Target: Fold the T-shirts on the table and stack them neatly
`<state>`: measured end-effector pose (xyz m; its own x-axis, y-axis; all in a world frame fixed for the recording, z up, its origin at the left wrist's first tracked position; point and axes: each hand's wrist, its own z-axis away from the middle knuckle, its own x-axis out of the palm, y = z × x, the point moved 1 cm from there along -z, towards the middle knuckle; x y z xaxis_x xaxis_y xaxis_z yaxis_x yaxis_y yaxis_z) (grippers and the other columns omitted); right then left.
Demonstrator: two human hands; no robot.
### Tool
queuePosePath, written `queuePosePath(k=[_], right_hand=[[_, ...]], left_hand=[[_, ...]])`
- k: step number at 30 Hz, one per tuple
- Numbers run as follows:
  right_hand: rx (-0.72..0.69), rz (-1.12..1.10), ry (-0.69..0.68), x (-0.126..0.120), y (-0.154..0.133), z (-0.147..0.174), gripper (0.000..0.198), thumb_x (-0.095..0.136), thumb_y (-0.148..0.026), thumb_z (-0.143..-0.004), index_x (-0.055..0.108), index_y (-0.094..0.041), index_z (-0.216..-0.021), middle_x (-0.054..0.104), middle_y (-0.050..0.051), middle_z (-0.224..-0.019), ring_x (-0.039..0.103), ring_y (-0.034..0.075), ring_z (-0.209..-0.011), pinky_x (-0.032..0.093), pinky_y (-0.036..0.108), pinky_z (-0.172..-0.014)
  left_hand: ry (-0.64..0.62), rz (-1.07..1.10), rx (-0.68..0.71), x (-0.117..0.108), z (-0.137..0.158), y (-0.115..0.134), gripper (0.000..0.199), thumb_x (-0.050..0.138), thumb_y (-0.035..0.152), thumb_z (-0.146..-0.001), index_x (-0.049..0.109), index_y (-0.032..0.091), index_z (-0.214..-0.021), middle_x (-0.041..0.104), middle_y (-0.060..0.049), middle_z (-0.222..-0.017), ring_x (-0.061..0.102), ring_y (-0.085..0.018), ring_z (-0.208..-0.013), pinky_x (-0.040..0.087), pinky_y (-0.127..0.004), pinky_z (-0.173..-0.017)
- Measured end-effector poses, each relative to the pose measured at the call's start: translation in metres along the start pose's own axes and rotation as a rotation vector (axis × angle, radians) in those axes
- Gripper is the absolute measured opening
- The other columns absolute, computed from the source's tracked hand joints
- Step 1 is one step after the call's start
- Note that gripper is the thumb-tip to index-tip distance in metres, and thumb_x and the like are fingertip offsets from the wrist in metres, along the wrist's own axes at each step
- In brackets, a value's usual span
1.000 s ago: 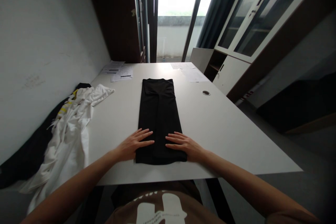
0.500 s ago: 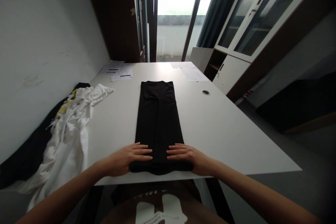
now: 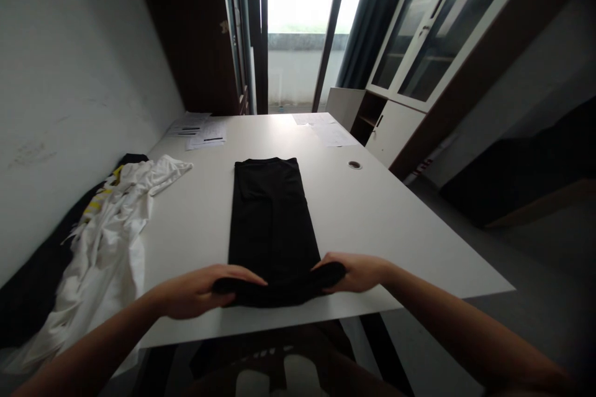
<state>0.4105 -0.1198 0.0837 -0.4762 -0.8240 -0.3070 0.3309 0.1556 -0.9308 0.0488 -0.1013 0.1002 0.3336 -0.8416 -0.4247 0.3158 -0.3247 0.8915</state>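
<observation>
A black garment [image 3: 274, 217], folded into a long narrow strip, lies on the white table [image 3: 372, 229] in front of me. Its near end is rolled or folded over and lifted slightly. My left hand [image 3: 200, 290] grips the left corner of that near end, thumb on top and fingers underneath. At the right corner, my right hand [image 3: 356, 273] pinches the same edge between thumb and fingers. Parts of the fingers of both hands are hidden by the cloth. I cannot tell whether the garment is a shirt or trousers.
White clothing [image 3: 121, 229] with some yellow and black cloth is heaped along the table's left edge by the wall. Paper sheets [image 3: 205, 131] lie at the far left, and more papers [image 3: 326, 130] at the far right. A cable hole [image 3: 354, 165] is at the right.
Both hands, flat on the garment before, now grip its near corners. The near end has been raised and folded over. The far end lies slightly closer to me.
</observation>
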Motion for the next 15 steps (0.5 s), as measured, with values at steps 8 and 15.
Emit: queuePosePath(k=[8, 15], right_hand=[[0.012, -0.229, 0.295, -0.066, 0.018, -0.042, 0.049, 0.074, -0.064, -0.082, 0.074, -0.015, -0.087, 0.070, 0.003, -0.085, 0.065, 0.020, -0.087, 0.055, 0.035, -0.084], [0.035, -0.515, 0.469, -0.101, 0.028, -0.073, 0.039, 0.085, -0.049, -0.077, 0.076, -0.016, -0.094, 0.076, 0.005, -0.095, 0.071, 0.022, -0.093, 0.058, 0.036, -0.091]], left_hand=[[0.413, 0.710, -0.187, -0.047, -0.046, -0.090, 0.049, 0.059, 0.058, -0.097, 0.075, 0.013, -0.110, 0.077, -0.012, -0.107, 0.070, -0.031, -0.109, 0.054, -0.041, -0.100], [0.451, 1.091, -0.174, -0.078, -0.087, -0.083, 0.050, 0.050, 0.053, -0.103, 0.073, 0.009, -0.113, 0.077, -0.014, -0.092, 0.076, -0.028, -0.092, 0.060, -0.036, -0.086]])
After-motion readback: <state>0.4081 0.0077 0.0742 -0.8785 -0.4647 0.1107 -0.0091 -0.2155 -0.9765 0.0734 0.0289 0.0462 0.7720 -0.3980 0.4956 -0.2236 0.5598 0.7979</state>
